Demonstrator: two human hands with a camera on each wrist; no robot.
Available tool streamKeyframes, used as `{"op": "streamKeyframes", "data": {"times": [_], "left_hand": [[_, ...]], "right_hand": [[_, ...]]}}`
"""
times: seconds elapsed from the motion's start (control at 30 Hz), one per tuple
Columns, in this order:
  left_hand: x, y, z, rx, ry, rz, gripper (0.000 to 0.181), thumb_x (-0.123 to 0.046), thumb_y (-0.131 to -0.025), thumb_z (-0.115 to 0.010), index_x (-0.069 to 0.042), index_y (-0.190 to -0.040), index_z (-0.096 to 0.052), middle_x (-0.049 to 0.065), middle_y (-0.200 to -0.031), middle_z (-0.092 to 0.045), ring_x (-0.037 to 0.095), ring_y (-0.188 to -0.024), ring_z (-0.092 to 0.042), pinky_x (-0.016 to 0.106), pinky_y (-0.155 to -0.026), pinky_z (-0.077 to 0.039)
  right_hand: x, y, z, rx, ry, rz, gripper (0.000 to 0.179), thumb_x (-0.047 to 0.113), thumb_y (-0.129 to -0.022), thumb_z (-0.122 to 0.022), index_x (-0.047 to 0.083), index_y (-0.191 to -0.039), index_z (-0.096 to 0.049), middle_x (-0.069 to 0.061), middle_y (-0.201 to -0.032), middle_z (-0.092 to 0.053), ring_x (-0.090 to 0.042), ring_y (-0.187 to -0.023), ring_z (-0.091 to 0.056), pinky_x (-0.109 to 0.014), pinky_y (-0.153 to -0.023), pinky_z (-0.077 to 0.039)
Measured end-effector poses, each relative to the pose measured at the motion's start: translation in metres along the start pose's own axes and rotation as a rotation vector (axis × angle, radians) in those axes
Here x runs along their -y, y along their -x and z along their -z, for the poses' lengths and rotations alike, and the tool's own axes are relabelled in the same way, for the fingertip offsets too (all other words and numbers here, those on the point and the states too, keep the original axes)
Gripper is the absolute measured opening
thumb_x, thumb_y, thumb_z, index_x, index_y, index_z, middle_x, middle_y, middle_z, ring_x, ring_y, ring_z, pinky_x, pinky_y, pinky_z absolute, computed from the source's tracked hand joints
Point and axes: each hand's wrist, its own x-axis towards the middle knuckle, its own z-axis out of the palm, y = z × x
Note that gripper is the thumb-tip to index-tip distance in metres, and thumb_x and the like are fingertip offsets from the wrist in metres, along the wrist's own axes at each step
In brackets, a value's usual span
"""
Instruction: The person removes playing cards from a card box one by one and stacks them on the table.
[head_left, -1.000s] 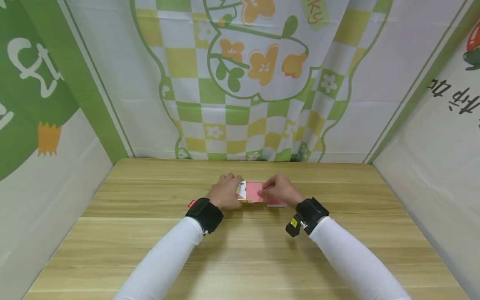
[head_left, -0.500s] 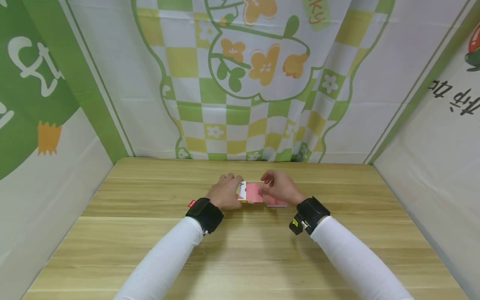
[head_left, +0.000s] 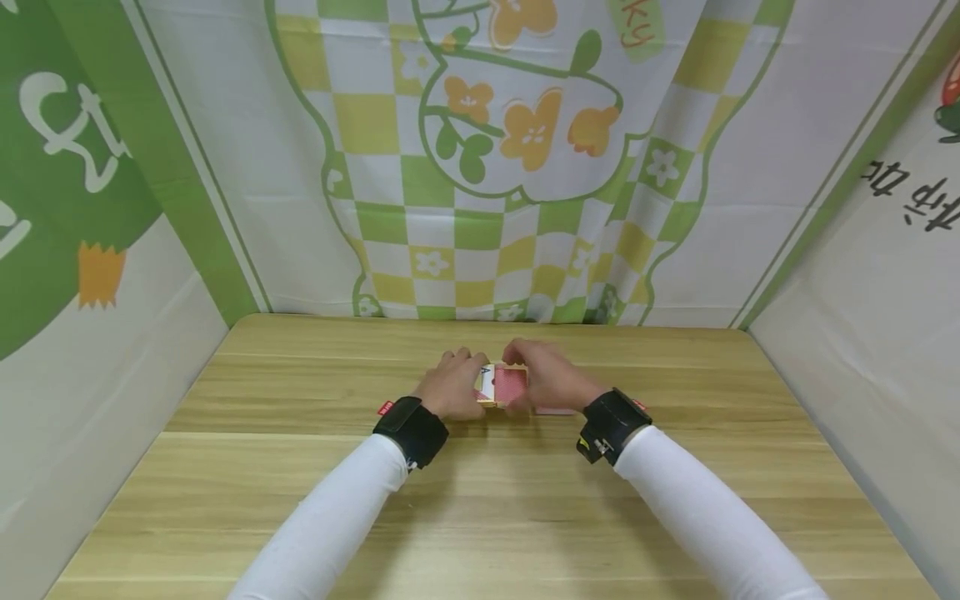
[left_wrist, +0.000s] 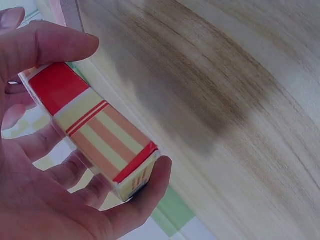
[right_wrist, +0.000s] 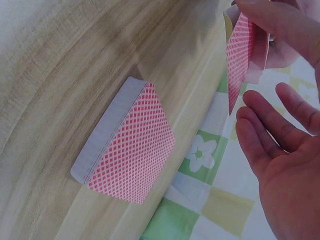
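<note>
While the left hand grips a card box between thumb and fingers, the right hand curves around its right end, fingers parted beside a red-backed card; whether the thumb touches it, I cannot tell. Near that hand, a stack of cards lies on the wooden table. Behind hangs a green-checked curtain. Since half a second ago, the right hand has shifted left; the box has stayed put.
</note>
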Motion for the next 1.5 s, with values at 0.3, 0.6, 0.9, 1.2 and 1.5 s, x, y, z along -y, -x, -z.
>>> {"op": "streamKeyframes", "data": {"times": [0.3,0.6,0.9,1.2,1.5], "left_hand": [[0.000,-0.002,-0.001,0.001,-0.013,-0.019,0.071,-0.017,-0.071,-0.085,-0.007,-0.135,-0.057,0.012,-0.119,-0.056,0.033,-0.109,-0.051,0.049,-0.083,-0.051],[0.001,-0.002,-0.001,0.000,-0.010,-0.034,0.072,-0.017,-0.070,-0.085,-0.007,-0.136,-0.057,0.011,-0.114,-0.056,0.032,-0.107,-0.051,0.050,-0.082,-0.051],[0.002,-0.001,-0.001,0.006,-0.012,-0.028,0.074,-0.016,-0.071,-0.084,-0.007,-0.138,-0.056,0.013,-0.122,-0.057,0.034,-0.112,-0.051,0.052,-0.085,-0.051],[0.000,0.001,0.000,0.001,0.002,-0.023,0.074,-0.014,-0.070,-0.084,-0.006,-0.138,-0.056,0.014,-0.122,-0.056,0.035,-0.113,-0.051,0.052,-0.084,-0.052],[0.002,0.001,-0.001,0.001,0.006,-0.014,0.072,-0.011,-0.070,-0.081,-0.005,-0.138,-0.056,0.016,-0.125,-0.056,0.036,-0.112,-0.051,0.051,-0.083,-0.051]], "right_hand": [[0.003,-0.003,-0.002,0.011,0.008,0.004,0.066,0.018,-0.063,-0.098,0.006,-0.114,-0.057,-0.008,-0.108,-0.064,-0.024,-0.096,-0.059,-0.036,-0.081,-0.051],[0.003,-0.004,-0.001,0.034,0.006,-0.004,0.060,0.015,-0.064,-0.096,0.006,-0.111,-0.060,-0.006,-0.104,-0.064,-0.022,-0.091,-0.060,-0.032,-0.075,-0.051],[-0.003,0.003,0.003,0.053,0.089,0.032,0.058,0.018,-0.065,-0.096,0.007,-0.115,-0.067,-0.004,-0.108,-0.066,-0.020,-0.097,-0.059,-0.035,-0.084,-0.050],[-0.016,0.012,0.010,0.077,0.106,0.063,0.055,0.015,-0.068,-0.094,0.005,-0.115,-0.068,-0.007,-0.108,-0.062,-0.025,-0.101,-0.059,-0.038,-0.088,-0.050],[-0.030,0.020,0.018,0.083,0.104,0.042,0.054,0.012,-0.068,-0.093,0.007,-0.115,-0.067,-0.009,-0.108,-0.060,-0.027,-0.103,-0.058,-0.041,-0.089,-0.050]]}}
